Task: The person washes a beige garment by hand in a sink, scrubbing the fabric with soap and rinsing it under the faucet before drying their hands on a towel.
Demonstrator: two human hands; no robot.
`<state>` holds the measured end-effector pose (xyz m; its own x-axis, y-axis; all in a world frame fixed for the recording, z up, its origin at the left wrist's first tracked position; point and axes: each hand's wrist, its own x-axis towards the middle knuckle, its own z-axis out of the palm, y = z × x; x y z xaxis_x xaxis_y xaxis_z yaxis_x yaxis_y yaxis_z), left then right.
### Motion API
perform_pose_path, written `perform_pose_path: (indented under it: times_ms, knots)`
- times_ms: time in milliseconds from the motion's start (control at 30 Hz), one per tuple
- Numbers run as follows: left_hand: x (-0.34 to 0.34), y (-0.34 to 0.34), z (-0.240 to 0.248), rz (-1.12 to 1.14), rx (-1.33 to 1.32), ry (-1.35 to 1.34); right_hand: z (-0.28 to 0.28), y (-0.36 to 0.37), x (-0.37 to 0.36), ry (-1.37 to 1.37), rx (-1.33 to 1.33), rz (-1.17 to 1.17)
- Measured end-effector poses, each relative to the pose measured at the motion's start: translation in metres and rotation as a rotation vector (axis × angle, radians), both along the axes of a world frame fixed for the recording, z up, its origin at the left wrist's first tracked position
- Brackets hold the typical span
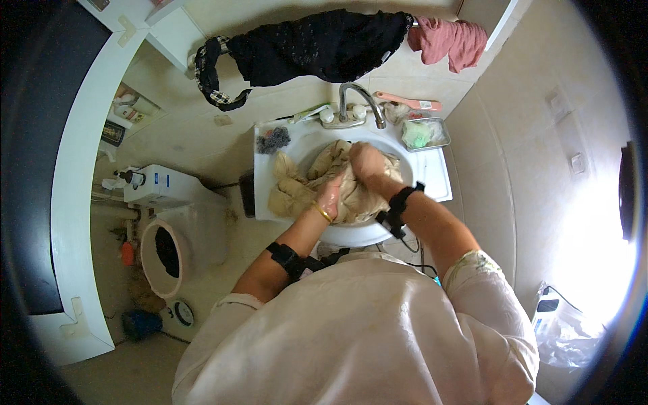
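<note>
A wet beige garment [302, 191] is bunched up in the white washbasin [439, 181], spilling over its left rim. My left hand [331, 194] presses into the cloth at the basin's front, with a gold bangle at the wrist. My right hand [365, 162] is closed on a fold of the same cloth near the middle, just below the chrome tap [359, 101]. Both forearms carry black straps.
A black garment [317, 44] and a pink cloth [451, 42] hang on a rail above the tap. A soap dish with green soap [422, 133], a pink brush [408, 103] and a dark scrubber [273, 140] sit on the basin rim. A toilet [169, 243] stands left.
</note>
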<state>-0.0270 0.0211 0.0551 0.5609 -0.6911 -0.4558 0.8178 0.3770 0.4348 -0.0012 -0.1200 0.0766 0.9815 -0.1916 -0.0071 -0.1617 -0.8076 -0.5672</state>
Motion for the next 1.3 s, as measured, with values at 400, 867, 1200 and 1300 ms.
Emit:
perform_pose_path:
  times_ms: [400,867,1200,1300]
  knots:
    - [0.003,0.005,0.029,0.099,0.11,0.058,0.012,0.028,-0.013,-0.157,-0.151,0.111]
    - [-0.006,0.006,0.047,0.035,-0.029,0.052,0.034,0.011,0.0,-0.154,-0.068,0.044]
    - [0.017,0.039,0.044,0.116,-0.02,-0.027,0.046,-0.006,-0.087,0.004,0.479,0.231]
    - [0.023,0.047,0.021,0.082,-0.099,-0.051,0.03,0.012,-0.078,0.226,0.542,0.158]
